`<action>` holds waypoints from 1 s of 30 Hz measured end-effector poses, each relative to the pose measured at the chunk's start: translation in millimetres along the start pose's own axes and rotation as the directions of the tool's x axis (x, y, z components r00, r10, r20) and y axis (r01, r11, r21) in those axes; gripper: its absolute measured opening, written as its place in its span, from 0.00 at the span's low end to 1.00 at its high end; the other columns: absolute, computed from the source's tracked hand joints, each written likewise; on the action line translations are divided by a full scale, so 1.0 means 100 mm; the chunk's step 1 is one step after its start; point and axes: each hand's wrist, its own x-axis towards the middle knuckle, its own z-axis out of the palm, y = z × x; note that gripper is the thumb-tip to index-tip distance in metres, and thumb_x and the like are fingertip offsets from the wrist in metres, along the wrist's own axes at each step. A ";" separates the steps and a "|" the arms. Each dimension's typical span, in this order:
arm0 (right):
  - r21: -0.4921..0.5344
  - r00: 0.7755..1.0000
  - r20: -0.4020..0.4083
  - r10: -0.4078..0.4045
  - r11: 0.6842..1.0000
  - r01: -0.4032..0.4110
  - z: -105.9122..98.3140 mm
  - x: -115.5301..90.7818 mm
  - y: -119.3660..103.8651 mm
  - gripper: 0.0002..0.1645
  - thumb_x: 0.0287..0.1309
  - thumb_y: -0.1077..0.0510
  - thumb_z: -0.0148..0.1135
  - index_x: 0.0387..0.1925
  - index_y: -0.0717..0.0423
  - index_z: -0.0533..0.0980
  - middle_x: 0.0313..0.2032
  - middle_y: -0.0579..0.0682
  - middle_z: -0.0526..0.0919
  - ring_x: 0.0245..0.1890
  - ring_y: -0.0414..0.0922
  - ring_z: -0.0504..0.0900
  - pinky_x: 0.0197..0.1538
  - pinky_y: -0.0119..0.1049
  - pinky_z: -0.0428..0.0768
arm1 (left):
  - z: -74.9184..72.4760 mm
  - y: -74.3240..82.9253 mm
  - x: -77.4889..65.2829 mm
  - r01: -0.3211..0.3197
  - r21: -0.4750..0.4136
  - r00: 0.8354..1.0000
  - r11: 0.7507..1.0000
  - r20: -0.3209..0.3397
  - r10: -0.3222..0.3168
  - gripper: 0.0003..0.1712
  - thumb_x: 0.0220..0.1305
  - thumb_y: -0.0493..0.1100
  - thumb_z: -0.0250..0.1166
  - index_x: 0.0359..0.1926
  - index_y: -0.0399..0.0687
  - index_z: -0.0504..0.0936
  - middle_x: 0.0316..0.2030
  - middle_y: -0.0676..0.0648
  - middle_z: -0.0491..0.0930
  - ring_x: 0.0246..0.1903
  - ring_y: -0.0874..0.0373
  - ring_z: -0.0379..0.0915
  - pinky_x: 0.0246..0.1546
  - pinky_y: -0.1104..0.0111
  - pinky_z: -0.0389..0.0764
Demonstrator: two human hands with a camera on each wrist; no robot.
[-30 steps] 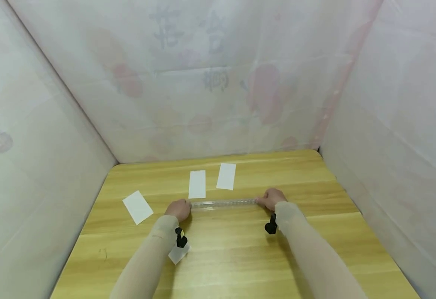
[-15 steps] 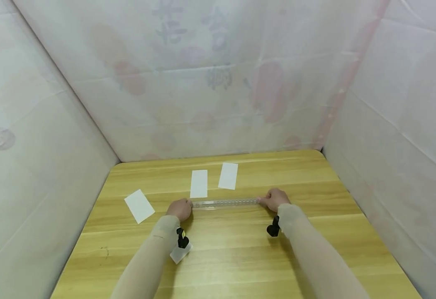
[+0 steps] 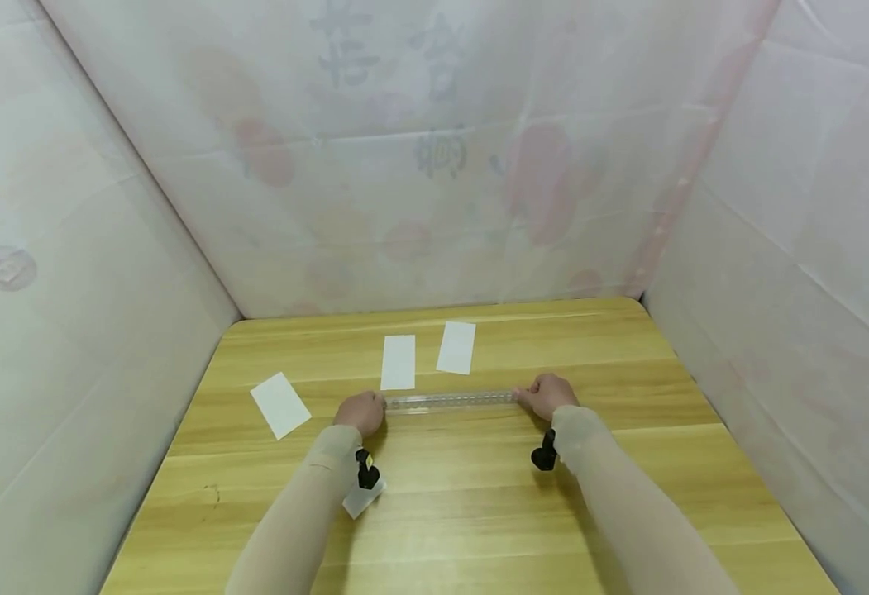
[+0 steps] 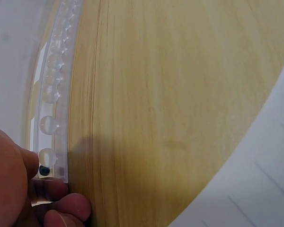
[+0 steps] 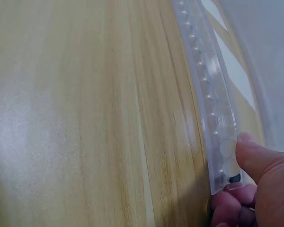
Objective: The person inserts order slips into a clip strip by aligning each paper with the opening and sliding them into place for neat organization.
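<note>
A long clear plastic channel (image 3: 449,402) lies crosswise between my hands in the head view, with a row of clear round balls (image 4: 48,125) inside it. My left hand (image 3: 360,411) pinches its left end; in the left wrist view a small dark piece (image 4: 44,170) sits in that end, just by the fingers. At the right end, my right hand (image 3: 549,397) grips the channel between thumb and curled fingers. Another dark piece (image 5: 235,178) shows at this end in the right wrist view. Whether the channel touches the table cannot be told.
Two white cards, a left one (image 3: 398,362) and a right one (image 3: 455,348), lie beyond the channel. A third white card (image 3: 281,405) lies at the left, and a small whitish piece (image 3: 363,498) is partly under the left wrist. Fabric walls (image 3: 419,190) enclose the wooden table (image 3: 471,512).
</note>
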 end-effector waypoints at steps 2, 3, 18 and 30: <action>-0.037 1.000 -0.016 -0.010 0.999 0.009 -0.01 0.00 -0.01 0.27 0.62 0.40 0.58 0.38 0.63 0.76 0.40 0.58 0.79 0.37 0.51 0.76 0.39 0.46 0.76 | -0.01 0.01 0.01 -0.037 0.058 0.999 0.998 0.006 0.036 0.20 0.76 0.43 0.41 0.51 0.46 0.79 0.53 0.43 0.77 0.51 0.43 0.74 0.52 0.52 0.74; -0.050 0.999 -0.030 -0.019 0.999 0.017 -0.01 0.01 -0.01 0.27 0.62 0.40 0.59 0.39 0.63 0.76 0.41 0.58 0.79 0.37 0.51 0.76 0.39 0.46 0.76 | -0.01 0.01 0.02 -0.057 0.090 0.998 0.994 0.012 0.056 0.19 0.76 0.42 0.41 0.50 0.46 0.79 0.53 0.43 0.77 0.51 0.43 0.74 0.51 0.53 0.74; -0.259 0.924 -0.019 -0.382 0.894 0.365 -0.04 0.13 -0.32 0.19 0.59 0.51 0.66 0.50 0.56 0.81 0.46 0.52 0.82 0.48 0.52 0.79 0.51 0.50 0.76 | -0.10 0.08 0.04 -0.088 0.179 0.996 0.980 0.003 0.089 0.19 0.75 0.40 0.41 0.52 0.45 0.78 0.53 0.42 0.76 0.51 0.43 0.74 0.52 0.54 0.74; -0.413 0.903 0.026 -0.430 0.818 0.401 -0.10 0.16 -0.15 0.14 0.57 0.52 0.68 0.43 0.53 0.84 0.39 0.48 0.83 0.40 0.47 0.80 0.47 0.46 0.78 | -0.04 0.07 0.03 -0.081 0.156 0.997 0.984 -0.004 0.083 0.19 0.75 0.40 0.41 0.50 0.46 0.79 0.52 0.43 0.77 0.50 0.44 0.74 0.51 0.54 0.75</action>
